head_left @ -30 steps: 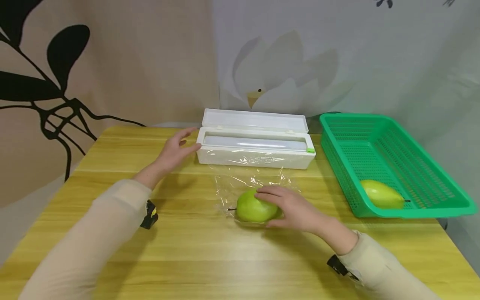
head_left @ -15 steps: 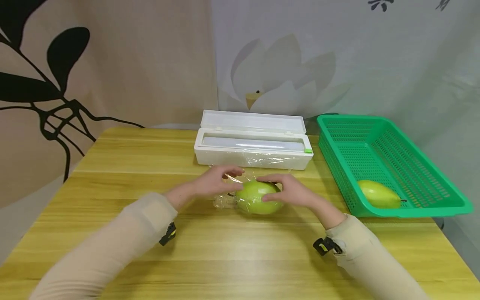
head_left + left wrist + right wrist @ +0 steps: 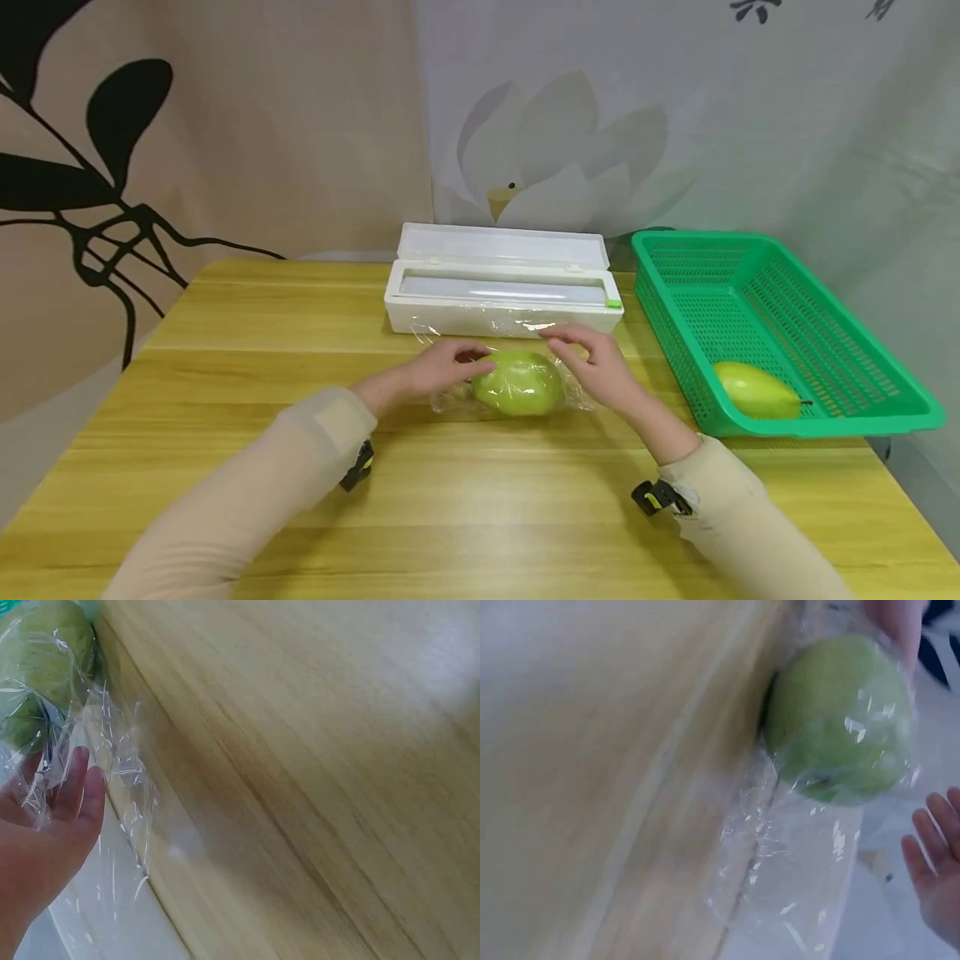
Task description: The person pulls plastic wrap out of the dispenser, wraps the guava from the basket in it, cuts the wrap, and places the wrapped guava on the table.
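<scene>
A green pear (image 3: pixel 519 385) lies on its side on the table, with clear cling film (image 3: pixel 832 847) drawn over it. At its stem end is my left hand (image 3: pixel 442 367), its thumb and fingertips at the fruit and film. In the left wrist view loose film falls over the relaxed fingers (image 3: pixel 75 787). My right hand (image 3: pixel 600 367) hovers by the other end, thumb and fingers spread apart, near the film behind the pear. The right wrist view shows those fingers (image 3: pixel 930 836) fairly straight. Behind stands a white cling film box (image 3: pixel 502 321), from whose roll the film runs forward.
The box's lid (image 3: pixel 502 244) is raised against the wall side, and a green slider (image 3: pixel 613 304) sits at its right end. A green basket (image 3: pixel 825 427) at the right holds another pear (image 3: pixel 756 390). The wooden table (image 3: pixel 450 517) stretches in front.
My left hand has come from the box's left end to the pear. The film now covers the fruit. My right hand has let go of the pear and shifted slightly right and back.
</scene>
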Demonstrator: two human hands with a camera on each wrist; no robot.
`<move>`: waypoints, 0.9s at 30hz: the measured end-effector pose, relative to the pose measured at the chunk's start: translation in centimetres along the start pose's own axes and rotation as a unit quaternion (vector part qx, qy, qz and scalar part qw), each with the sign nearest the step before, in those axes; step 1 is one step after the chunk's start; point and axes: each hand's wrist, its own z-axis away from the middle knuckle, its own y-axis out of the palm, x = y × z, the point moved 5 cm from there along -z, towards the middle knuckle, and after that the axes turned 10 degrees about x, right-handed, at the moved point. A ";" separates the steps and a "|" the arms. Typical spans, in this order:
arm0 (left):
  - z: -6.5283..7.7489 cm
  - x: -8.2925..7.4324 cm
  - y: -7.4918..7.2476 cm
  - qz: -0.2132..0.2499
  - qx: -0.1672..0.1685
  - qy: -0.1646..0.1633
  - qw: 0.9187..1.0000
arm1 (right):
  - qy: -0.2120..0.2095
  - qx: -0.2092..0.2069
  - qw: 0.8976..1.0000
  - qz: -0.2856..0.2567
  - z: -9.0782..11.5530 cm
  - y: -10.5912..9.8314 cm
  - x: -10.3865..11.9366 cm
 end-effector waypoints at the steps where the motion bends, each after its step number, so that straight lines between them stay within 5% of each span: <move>1: 0.0 0.1 -0.1 -0.001 0.000 -0.007 1.000 | -0.014 0.007 0.999 0.039 0.3 0.1 0.7; 5: 0.3 0.3 -0.6 -0.006 0.006 -0.027 1.000 | -0.055 0.073 0.982 0.163 1.1 1.5 1.8; 11: 0.8 0.2 -1.8 0.009 -0.015 -0.013 1.000 | -0.066 0.066 0.978 0.186 0.5 1.9 1.3; 15: 1.4 -0.1 -3.6 0.026 -0.078 0.013 0.997 | -0.058 0.060 0.979 0.186 -0.3 1.6 0.9; 18: 1.9 0.1 -4.9 0.016 -0.135 0.003 0.991 | -0.045 0.060 0.981 0.180 -0.9 1.4 0.6; 27: 3.3 1.9 -7.2 -0.059 -0.275 -0.094 0.955 | -0.045 0.048 0.977 0.203 -0.9 1.2 0.3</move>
